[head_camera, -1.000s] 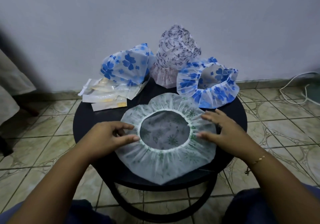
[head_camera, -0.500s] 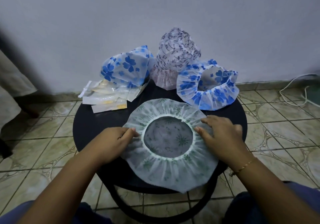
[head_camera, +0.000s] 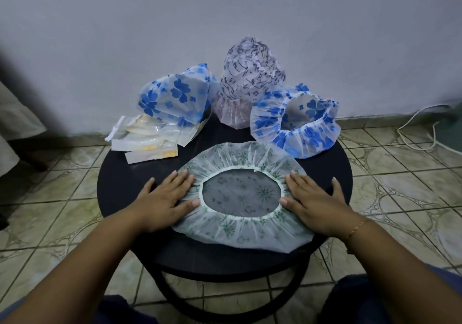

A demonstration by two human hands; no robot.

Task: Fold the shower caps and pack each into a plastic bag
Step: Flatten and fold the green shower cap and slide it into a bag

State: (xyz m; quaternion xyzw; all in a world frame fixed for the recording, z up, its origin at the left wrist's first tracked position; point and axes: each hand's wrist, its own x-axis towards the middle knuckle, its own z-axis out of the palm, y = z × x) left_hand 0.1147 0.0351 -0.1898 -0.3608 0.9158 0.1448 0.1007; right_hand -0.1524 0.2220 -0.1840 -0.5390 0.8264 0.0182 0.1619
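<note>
A white shower cap with green flower print (head_camera: 240, 226) lies flat, opening upward, on the round black table (head_camera: 130, 173). My left hand (head_camera: 162, 198) presses flat on its left rim, and my right hand (head_camera: 317, 201) presses flat on its right rim, fingers straight. At the back stand a blue-flowered cap (head_camera: 175, 98) on the left, a pink-white cap with dark print (head_camera: 250, 81) in the middle and a second blue-flowered cap (head_camera: 297, 123) on the right. A pile of clear plastic bags (head_camera: 147, 141) lies at the table's back left.
The table stands close to a pale wall on a tiled floor (head_camera: 400, 173). A white cable (head_camera: 420, 133) runs along the floor at the right. Light cloth (head_camera: 15, 123) hangs at the left edge. My knees show at the bottom corners.
Both hands went from curled fingers touching the cap's elastic opening to lying flat on its left and right rims. The cap is spread wider and flatter.
</note>
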